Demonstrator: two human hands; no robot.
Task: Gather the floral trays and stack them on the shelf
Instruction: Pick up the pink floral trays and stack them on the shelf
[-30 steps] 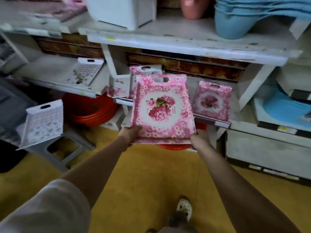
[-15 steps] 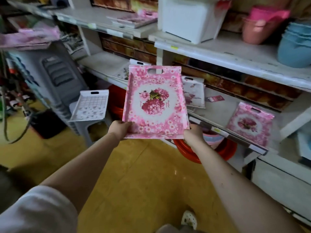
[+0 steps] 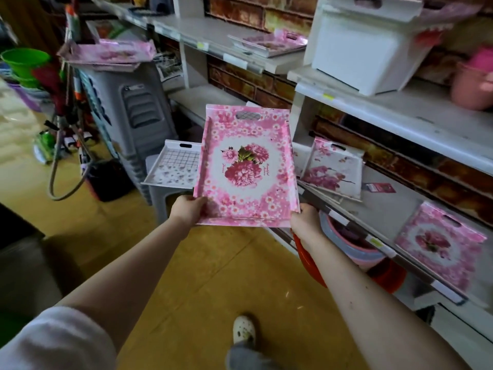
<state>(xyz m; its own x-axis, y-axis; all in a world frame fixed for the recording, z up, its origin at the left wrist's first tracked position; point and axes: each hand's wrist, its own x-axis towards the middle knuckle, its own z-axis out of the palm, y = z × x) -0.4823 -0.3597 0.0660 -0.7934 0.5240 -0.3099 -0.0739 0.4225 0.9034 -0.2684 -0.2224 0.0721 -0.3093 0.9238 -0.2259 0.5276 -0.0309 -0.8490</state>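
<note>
I hold a pink floral tray (image 3: 246,166) level in front of me, over the floor. My left hand (image 3: 188,209) grips its near left corner and my right hand (image 3: 304,220) grips its near right corner. Another pink floral tray (image 3: 437,244) lies on the lower shelf (image 3: 384,209) at the right. A white tray with a pink branch (image 3: 333,169) lies on that shelf just behind the held one. A white checked tray (image 3: 174,166) rests on a grey stool at the left. More pink trays lie on the upper shelf (image 3: 269,42) and on a grey bin (image 3: 112,53).
A tall grey bin (image 3: 136,108) stands at the left, with mops and a green bucket (image 3: 24,62) beyond it. A white tub (image 3: 368,49) sits on the middle shelf. Red and pink basins (image 3: 349,247) sit under the lower shelf. The floor is yellow.
My view has swung left and moved along the shelving with the tray still held in both hands. The grey bin and the stool with the checked tray have come closer.
</note>
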